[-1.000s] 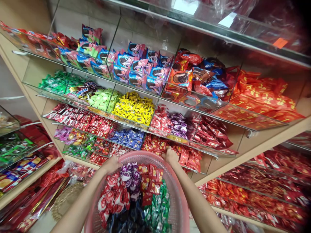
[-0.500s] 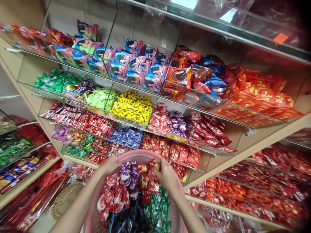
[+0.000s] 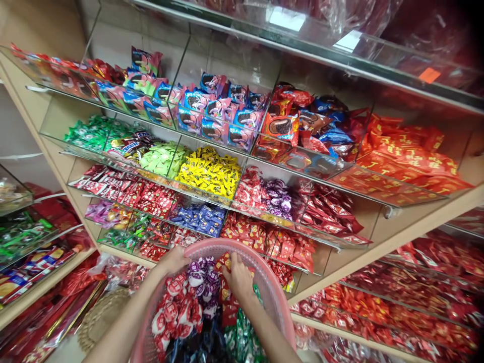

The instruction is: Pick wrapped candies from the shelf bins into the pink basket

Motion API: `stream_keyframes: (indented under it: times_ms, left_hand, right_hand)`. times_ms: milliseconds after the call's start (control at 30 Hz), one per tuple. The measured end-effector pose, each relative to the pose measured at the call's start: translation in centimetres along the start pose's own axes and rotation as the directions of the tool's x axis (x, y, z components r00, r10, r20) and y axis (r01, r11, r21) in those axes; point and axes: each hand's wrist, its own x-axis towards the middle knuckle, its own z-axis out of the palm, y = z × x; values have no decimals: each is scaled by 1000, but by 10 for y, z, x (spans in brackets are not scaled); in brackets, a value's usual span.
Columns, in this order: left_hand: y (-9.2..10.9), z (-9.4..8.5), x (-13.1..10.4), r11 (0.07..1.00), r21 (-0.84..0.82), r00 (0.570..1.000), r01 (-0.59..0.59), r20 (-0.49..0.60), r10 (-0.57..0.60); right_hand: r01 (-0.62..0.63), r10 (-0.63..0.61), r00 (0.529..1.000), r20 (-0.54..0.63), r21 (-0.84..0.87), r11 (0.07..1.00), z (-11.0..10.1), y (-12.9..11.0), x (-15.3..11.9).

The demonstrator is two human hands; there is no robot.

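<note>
Grasping pink basket rim (image 3: 227, 243) with left hand (image 3: 173, 261), likely for steadiness.
Touching red packets (image 3: 226, 296) under right hand (image 3: 240, 283); cannot tell whether grasping any.

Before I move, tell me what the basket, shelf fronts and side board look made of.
Pink basket: plastic, faint sheen; the regular perforations suggest it.
Shelf-front panels: clear, glossy, glass or acrylic; wrappers show through.
Left side board: pale, smooth, wood or laminate; the tan colour fits both.
</note>
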Motion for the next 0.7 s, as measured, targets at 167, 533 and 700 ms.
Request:
stream_keyframes:
  times_ms: [167,533,700]
  left_hand:
    - [-1,1,1,1000,11,1000,-6,7,6]
    - [-9,4,7,1000,12,1000,-21,9,21]
    - [-13,8,10,998,-13,998,-58,1,58]
  right_hand:
    - [-32,30,999,-38,-68,997,10,-10,0]
    - [-17,17,993,-113,7,1000,-6,-6,11]
    - [-49,98,971,-216,220,974,-24,16,55]
